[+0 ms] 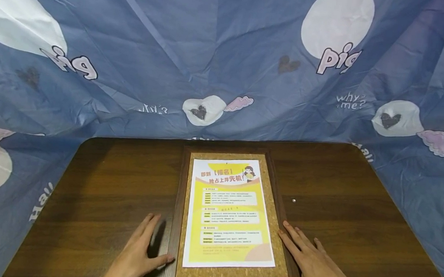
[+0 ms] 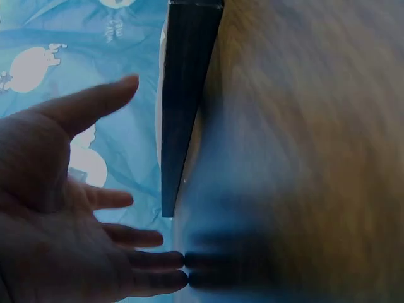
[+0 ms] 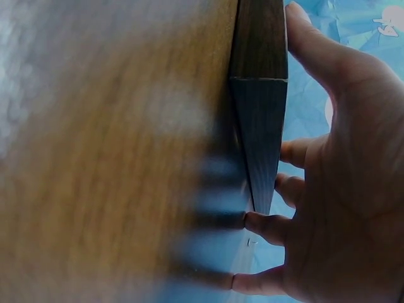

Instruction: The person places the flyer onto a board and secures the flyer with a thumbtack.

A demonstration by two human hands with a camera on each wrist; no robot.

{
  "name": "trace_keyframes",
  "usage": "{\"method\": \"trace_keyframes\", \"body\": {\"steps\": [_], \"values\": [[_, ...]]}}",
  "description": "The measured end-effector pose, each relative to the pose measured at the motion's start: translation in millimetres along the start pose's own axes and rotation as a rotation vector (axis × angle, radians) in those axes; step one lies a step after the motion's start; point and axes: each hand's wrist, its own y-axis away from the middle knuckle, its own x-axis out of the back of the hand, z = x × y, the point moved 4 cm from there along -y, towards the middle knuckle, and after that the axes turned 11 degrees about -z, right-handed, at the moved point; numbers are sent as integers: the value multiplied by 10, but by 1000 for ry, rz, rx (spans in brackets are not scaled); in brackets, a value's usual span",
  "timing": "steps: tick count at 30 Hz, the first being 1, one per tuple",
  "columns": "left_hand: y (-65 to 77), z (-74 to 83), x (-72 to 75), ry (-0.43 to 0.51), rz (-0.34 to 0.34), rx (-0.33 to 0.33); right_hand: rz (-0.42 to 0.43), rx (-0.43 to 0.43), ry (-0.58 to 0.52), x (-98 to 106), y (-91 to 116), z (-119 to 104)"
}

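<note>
Left hand (image 1: 134, 253) and right hand (image 1: 310, 263), fingers spread, flanked the rectangular brown-framed cork board (image 1: 231, 275)!
It lay on the dark wooden bench (image 1: 346, 200); even side contact (off that yellow-and-white paper sheet (image 1: 227, 217)!) looked wisest.

a creased blue cloth (image 1: 253, 41) hangs behind a dark brown wood-grain table (image 1: 132, 183) with rounded far corners; the cloth is printed with pale "pig" lettering (image 1: 338, 59), white ovals (image 1: 336, 23), dark hearts (image 1: 288, 64) and pink cloud shapes (image 1: 436, 142); shadow darkens the table's far left corner.
</note>
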Motion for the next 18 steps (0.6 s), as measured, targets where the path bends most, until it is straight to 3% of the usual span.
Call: {"method": "trace_keyframes", "body": {"steps": [9, 18], "values": [[33, -43, -64, -107, -96, -159, 2, -1, 1, 5, -2, 5], [29, -63, -116, -161, -158, -220, 17, 3, 7, -3, 3, 4]]}}
